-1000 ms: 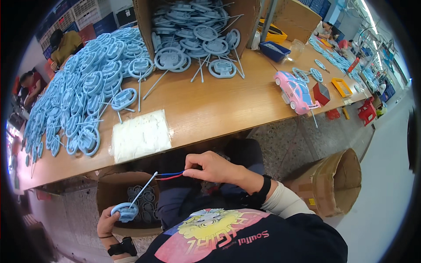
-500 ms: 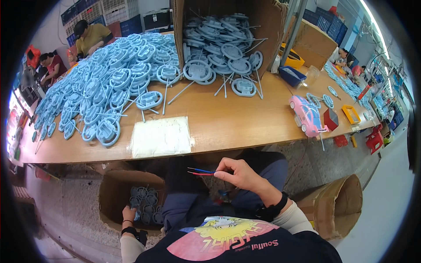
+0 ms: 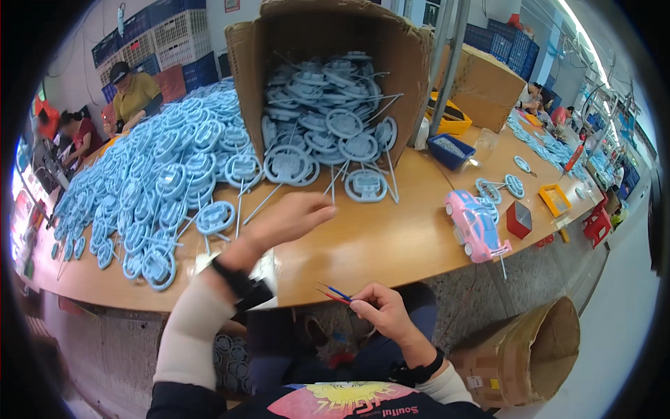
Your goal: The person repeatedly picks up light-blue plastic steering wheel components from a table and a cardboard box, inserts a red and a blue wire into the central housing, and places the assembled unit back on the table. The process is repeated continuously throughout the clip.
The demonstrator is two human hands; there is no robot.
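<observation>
My left hand (image 3: 296,218) reaches over the table with its fingers stretched forward, and I see nothing in it. Just beyond its fingertips lie light blue plastic toy steering wheels (image 3: 366,186), many with thin stalks. They spill from a tipped cardboard box (image 3: 244,84) and heap up to the left (image 3: 185,174). Low by the table's front edge, my right hand (image 3: 386,312) is closed on a slim red and blue two-pronged piece (image 3: 340,293). Its fine tips point left; its exact kind is not clear.
A pink toy car (image 3: 476,225), a red block (image 3: 518,219), a yellow tray (image 3: 555,200) and a blue bin (image 3: 450,151) stand on the right. An open carton (image 3: 488,370) sits on the floor at right. Below the table, another carton holds wheels (image 3: 234,359). Co-workers (image 3: 132,94) sit farther off.
My left hand has come up from the floor carton at lower left to above the table. The right hand has shifted slightly right and down, still gripping the red and blue piece. The view has tilted up.
</observation>
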